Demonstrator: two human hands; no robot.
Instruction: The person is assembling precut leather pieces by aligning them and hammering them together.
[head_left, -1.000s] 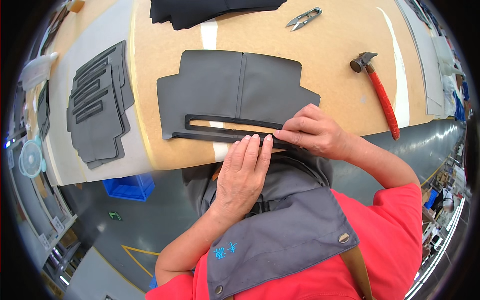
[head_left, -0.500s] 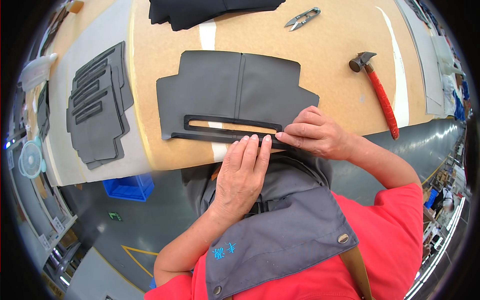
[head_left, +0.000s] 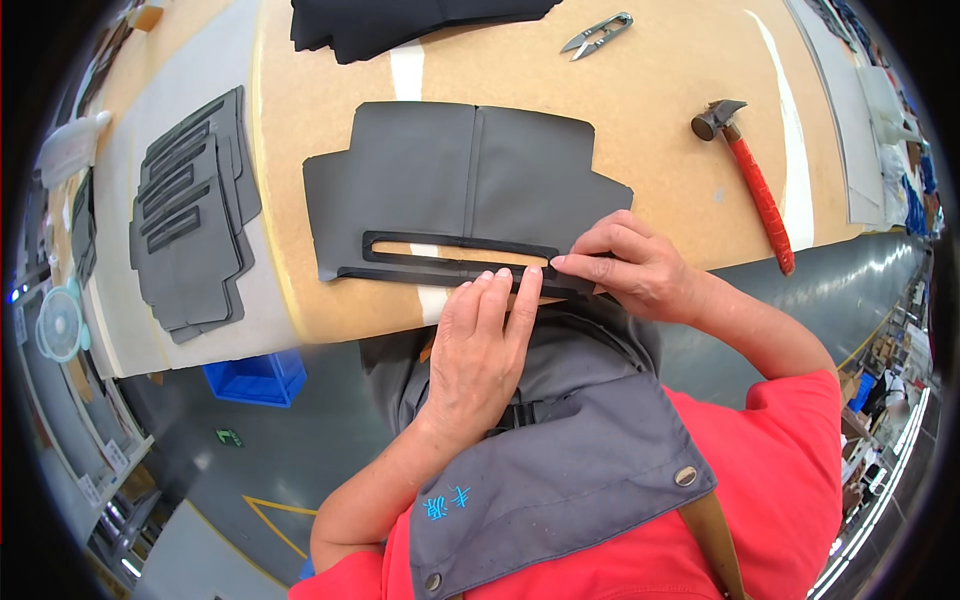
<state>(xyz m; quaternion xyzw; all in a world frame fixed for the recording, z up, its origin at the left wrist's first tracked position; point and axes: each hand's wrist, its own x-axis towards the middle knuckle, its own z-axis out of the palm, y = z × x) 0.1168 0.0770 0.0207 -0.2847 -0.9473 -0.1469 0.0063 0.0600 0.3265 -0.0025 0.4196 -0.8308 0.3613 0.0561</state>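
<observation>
A dark grey leather-like panel [head_left: 410, 185] with stepped corners lies flat on the table, a raised seam running down its middle. Along its near side is a long slot framed by a black border [head_left: 450, 241], and below that runs a black edge strip [head_left: 400, 276]. My left hand [head_left: 483, 345] rests its outstretched fingertips on this strip, the index finger set apart from the others. At the slot's right end, my right hand [head_left: 635, 265] has thumb and index finger pinched at the black border. Its curled fingers hide the panel's lower right corner.
A hammer [head_left: 757, 190] with a red handle lies to the right, thread snips [head_left: 598, 36] at the far side. Stacked slotted grey panels [head_left: 190, 240] are on the left, black pieces [head_left: 400, 25] at the back. A blue bin [head_left: 255, 378] stands below the table edge [head_left: 340, 338].
The scene has shifted slightly left in view. My left index finger has spread away from its neighbours, and my right fingertips have shifted slightly at the slot's end. The panel stays flat.
</observation>
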